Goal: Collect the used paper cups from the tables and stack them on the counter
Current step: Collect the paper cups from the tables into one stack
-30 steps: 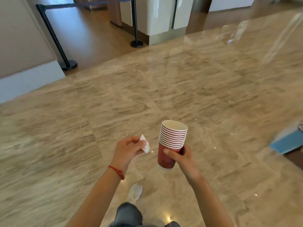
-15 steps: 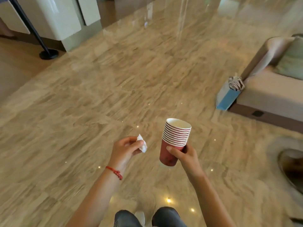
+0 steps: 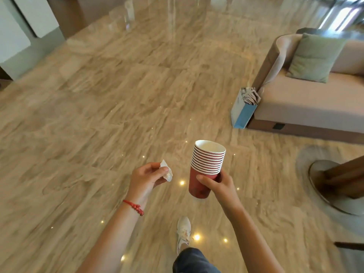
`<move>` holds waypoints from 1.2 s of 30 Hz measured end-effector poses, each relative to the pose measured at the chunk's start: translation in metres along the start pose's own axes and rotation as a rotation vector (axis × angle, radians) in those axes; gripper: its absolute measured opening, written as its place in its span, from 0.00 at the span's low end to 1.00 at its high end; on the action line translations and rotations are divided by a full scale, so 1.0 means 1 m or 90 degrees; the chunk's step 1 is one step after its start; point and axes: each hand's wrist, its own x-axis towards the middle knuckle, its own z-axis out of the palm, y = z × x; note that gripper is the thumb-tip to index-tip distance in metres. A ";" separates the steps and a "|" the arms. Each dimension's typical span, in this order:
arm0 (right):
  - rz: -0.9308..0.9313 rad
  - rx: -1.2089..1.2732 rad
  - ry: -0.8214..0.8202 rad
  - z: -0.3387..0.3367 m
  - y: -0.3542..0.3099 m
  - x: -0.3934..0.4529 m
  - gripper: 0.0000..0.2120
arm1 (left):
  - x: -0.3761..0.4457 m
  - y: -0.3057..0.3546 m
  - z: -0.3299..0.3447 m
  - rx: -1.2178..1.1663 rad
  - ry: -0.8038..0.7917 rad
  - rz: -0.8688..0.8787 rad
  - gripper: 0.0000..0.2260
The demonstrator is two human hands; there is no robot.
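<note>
My right hand (image 3: pixel 218 184) grips a stack of several nested red paper cups (image 3: pixel 205 168) with white rims, held upright at waist height over the marble floor. My left hand (image 3: pixel 146 178), with a red cord bracelet at the wrist, pinches a small crumpled white tissue (image 3: pixel 167 171) just left of the stack. The two hands are apart, neither touching the other. No table or counter with cups shows in this view.
A beige sofa (image 3: pixel 307 103) with a green cushion (image 3: pixel 315 56) stands at the right, a blue paper bag (image 3: pixel 243 113) full of papers leaning at its end. A round table base (image 3: pixel 334 186) sits at the lower right. Pale cabinets (image 3: pixel 25 22) stand far left.
The view has swung to the right as I walk: the barrier posts left the frame and the sofa, blue bag and table base came in. Both hands keep their holds.
</note>
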 end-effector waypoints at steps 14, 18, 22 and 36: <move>-0.010 -0.008 0.015 -0.038 -0.056 0.242 0.14 | 0.236 0.059 0.089 0.008 -0.015 -0.010 0.01; -0.015 -0.004 0.020 -0.035 -0.065 0.320 0.14 | 0.318 0.079 0.106 -0.005 -0.024 -0.012 0.02; -0.016 -0.011 0.035 -0.028 -0.073 0.408 0.15 | 0.407 0.104 0.126 0.000 -0.053 -0.007 0.02; 0.002 0.001 0.099 -0.032 -0.125 0.687 0.18 | 0.694 0.199 0.208 0.030 -0.098 -0.031 0.02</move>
